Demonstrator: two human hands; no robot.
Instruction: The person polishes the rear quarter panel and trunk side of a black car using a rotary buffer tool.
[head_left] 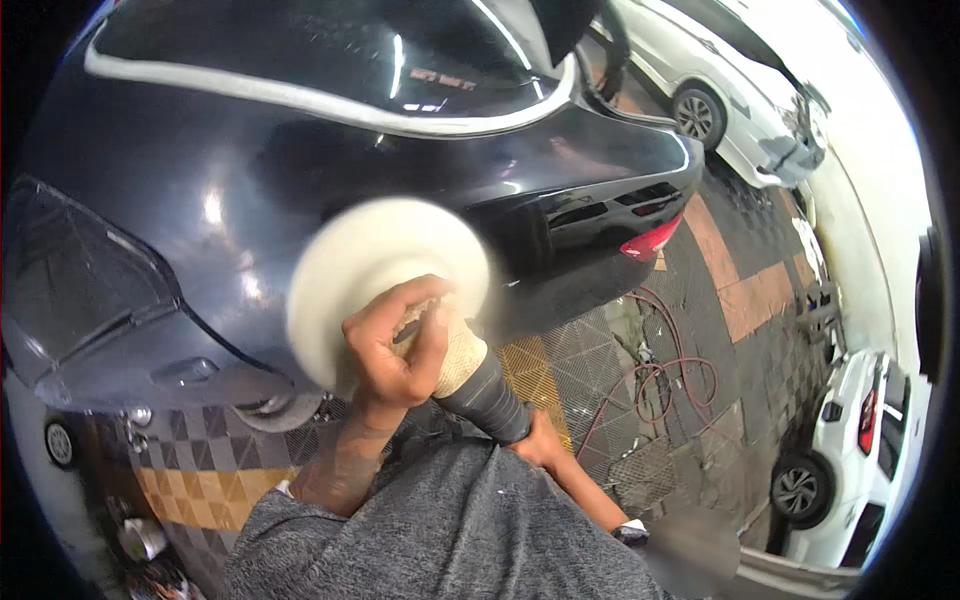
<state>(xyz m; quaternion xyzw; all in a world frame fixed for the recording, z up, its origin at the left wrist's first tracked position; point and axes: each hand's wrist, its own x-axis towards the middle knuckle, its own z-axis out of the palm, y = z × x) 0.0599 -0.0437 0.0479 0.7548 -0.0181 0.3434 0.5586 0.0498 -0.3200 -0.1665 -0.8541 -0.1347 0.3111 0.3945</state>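
While the right hand [541,440] closes around the rear of a polisher [487,400], the left hand [398,350] is curled over its beige-wrapped front, thumb and fingers clamped on it. Beyond, the blurred white pad [325,290] lies over the black car's [260,150] rear side panel, between door and red tail light [652,240]; contact is hard to tell. Farther off, two white cars stand at the right.

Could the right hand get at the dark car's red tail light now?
Probably not yet: the right hand is closed around the back end of the polisher, so it would likely have to let go first. Nothing visible blocks the way to that tail light.
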